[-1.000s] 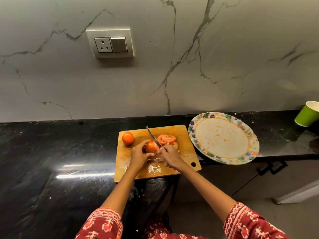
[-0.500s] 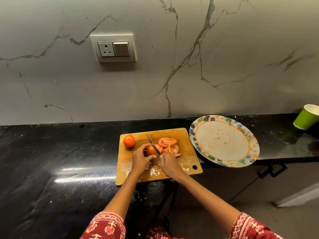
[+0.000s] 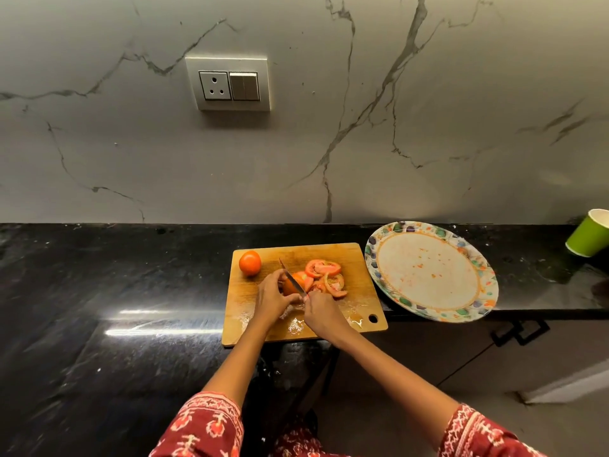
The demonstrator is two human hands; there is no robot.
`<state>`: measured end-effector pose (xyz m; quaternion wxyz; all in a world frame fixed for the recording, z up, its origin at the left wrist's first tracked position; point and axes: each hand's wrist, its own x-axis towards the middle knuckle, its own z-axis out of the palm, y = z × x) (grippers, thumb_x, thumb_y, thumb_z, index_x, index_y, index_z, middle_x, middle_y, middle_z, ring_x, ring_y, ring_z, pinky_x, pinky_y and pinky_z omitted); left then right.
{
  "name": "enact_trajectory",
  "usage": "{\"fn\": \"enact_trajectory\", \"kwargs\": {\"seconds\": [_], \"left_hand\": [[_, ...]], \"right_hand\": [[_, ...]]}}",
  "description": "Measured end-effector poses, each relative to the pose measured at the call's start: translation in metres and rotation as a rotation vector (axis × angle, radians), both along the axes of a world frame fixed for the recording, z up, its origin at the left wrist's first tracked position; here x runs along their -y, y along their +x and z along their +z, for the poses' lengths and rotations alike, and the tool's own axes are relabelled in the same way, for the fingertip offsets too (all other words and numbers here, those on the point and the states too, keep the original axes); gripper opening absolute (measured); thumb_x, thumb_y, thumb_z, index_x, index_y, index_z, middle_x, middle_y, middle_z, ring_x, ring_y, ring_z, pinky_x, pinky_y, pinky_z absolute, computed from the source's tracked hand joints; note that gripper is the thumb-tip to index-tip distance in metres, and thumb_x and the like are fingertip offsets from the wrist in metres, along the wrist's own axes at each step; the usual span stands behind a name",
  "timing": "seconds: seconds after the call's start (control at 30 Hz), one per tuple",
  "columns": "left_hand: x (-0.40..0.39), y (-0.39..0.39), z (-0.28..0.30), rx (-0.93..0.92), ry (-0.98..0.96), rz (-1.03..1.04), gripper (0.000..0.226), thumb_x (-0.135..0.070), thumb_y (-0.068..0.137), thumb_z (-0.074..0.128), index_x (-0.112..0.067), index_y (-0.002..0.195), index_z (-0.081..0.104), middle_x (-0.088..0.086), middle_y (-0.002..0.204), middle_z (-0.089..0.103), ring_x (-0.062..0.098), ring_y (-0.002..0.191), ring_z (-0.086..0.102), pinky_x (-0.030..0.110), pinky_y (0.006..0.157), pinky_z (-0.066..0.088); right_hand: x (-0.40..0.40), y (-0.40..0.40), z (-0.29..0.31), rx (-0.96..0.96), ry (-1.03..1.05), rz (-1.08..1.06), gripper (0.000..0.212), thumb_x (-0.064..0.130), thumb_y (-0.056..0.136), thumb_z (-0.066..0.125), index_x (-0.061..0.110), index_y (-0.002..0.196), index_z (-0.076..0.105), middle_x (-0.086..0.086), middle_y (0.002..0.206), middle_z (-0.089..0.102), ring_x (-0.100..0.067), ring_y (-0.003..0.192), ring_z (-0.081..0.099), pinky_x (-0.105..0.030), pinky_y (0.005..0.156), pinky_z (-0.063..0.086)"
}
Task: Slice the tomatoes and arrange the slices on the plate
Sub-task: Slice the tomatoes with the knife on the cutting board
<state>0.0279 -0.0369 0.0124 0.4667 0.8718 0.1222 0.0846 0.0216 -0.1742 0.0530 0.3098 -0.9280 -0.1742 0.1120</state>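
I am seeing an orange-red round whole tomato (image 3: 249, 262) and pinkish-red cut slices (image 3: 324, 275) lying on a tan wooden board (image 3: 356, 258), a cream plate (image 3: 428, 232) showing a multicoloured floral rim, a lime-green cup (image 3: 586, 234), and a glossy black speckled bench (image 3: 115, 275).

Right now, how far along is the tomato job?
Done: several slices lie on the board. In hand: left hand holds a part-cut tomato; right hand works the knife. Left: the whole tomato, and plating; the plate holds no slices.
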Motion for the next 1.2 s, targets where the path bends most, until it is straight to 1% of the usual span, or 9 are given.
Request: {"fn": "enact_trajectory", "kwargs": {"seconds": [0.17, 0.3, 0.4, 0.53, 0.63, 0.77, 0.93, 1.07, 1.2], "left_hand": [[0.000, -0.002, -0.006, 0.003, 0.030, 0.018, 0.039, -0.016, 0.071, 0.077, -0.012, 0.106, 0.060, 0.006, 0.111, 0.059, 0.022, 0.107, 0.054, 0.034, 0.089, 0.047], [0.004, 0.003, 0.001, -0.068, 0.159, -0.068, 0.073, -0.030, 0.063, 0.083, -0.011, 0.127, 0.050, 0.008, 0.125, 0.053, 0.023, 0.117, 0.049, 0.034, 0.096, 0.044], [0.013, 0.006, 0.005, -0.123, 0.346, -0.123, 0.083, -0.034, 0.065, 0.081, -0.018, 0.136, 0.040, 0.004, 0.135, 0.048, 0.022, 0.125, 0.041, 0.037, 0.100, 0.038], [0.019, 0.008, 0.007, -0.134, 0.440, -0.150, 0.076, -0.029, 0.073, 0.075, -0.019, 0.138, 0.036, 0.005, 0.136, 0.046, 0.023, 0.127, 0.039, 0.035, 0.101, 0.035], [0.017, 0.007, 0.007, -0.107, 0.290, -0.135, 0.070, -0.020, 0.079, 0.070, -0.019, 0.138, 0.034, 0.008, 0.136, 0.041, 0.024, 0.127, 0.038, 0.034, 0.102, 0.033], [0.008, -0.001, 0.002, -0.002, 0.051, -0.058, 0.055, -0.010, 0.076, 0.072, -0.015, 0.125, 0.047, 0.009, 0.127, 0.044, 0.023, 0.118, 0.045, 0.027, 0.095, 0.036], [0.002, -0.010, 0.000, 0.024, -0.144, -0.026, 0.056, -0.005, 0.071, 0.076, -0.016, 0.120, 0.051, 0.005, 0.126, 0.053, 0.020, 0.118, 0.050, 0.026, 0.094, 0.045], [0.004, -0.013, -0.002, 0.036, -0.209, 0.002, 0.054, -0.002, 0.070, 0.076, -0.012, 0.119, 0.055, 0.008, 0.123, 0.056, 0.021, 0.117, 0.052, 0.018, 0.088, 0.044], [0.005, -0.014, -0.001, 0.045, -0.273, 0.010, 0.053, 0.002, 0.070, 0.074, -0.007, 0.118, 0.056, 0.009, 0.123, 0.055, 0.020, 0.117, 0.051, 0.018, 0.086, 0.046]], "right_hand": [[0.008, 0.003, 0.000, -0.002, 0.143, -0.083, 0.030, 0.015, 0.100, 0.033, 0.000, 0.094, 0.059, -0.010, 0.083, 0.058, -0.020, 0.074, 0.053, -0.028, 0.063, 0.038], [0.019, 0.013, 0.000, -0.033, 0.150, -0.177, 0.030, 0.014, 0.100, 0.034, 0.008, 0.077, 0.053, -0.001, 0.067, 0.050, -0.012, 0.058, 0.046, -0.020, 0.050, 0.033], [0.025, 0.017, -0.003, -0.047, 0.172, -0.217, 0.030, 0.015, 0.099, 0.035, 0.006, 0.076, 0.053, -0.008, 0.068, 0.053, -0.022, 0.060, 0.051, -0.039, 0.056, 0.047], [0.029, 0.015, -0.005, -0.053, 0.163, -0.219, 0.030, 0.013, 0.098, 0.035, 0.011, 0.072, 0.049, -0.008, 0.067, 0.053, -0.027, 0.060, 0.055, -0.043, 0.059, 0.050], [0.030, 0.013, -0.004, -0.036, 0.180, -0.207, 0.029, 0.014, 0.098, 0.036, 0.009, 0.074, 0.050, -0.006, 0.068, 0.052, -0.024, 0.062, 0.054, -0.045, 0.063, 0.051], [0.025, 0.002, -0.001, 0.011, 0.159, -0.089, 0.024, 0.012, 0.100, 0.034, 0.007, 0.085, 0.053, -0.001, 0.074, 0.050, -0.008, 0.061, 0.044, -0.016, 0.055, 0.035], [0.009, -0.012, -0.009, 0.119, 0.044, -0.017, 0.024, 0.016, 0.099, 0.034, 0.004, 0.109, 0.053, -0.012, 0.091, 0.062, -0.021, 0.074, 0.058, -0.024, 0.060, 0.041], [0.003, -0.019, -0.011, 0.115, -0.023, -0.020, 0.021, 0.010, 0.096, 0.040, 0.005, 0.114, 0.049, -0.013, 0.090, 0.064, -0.027, 0.080, 0.064, -0.034, 0.064, 0.053], [0.007, -0.019, -0.011, 0.130, -0.053, -0.016, 0.025, 0.009, 0.096, 0.041, 0.003, 0.119, 0.044, -0.014, 0.092, 0.064, -0.028, 0.083, 0.064, -0.032, 0.063, 0.051]]}}
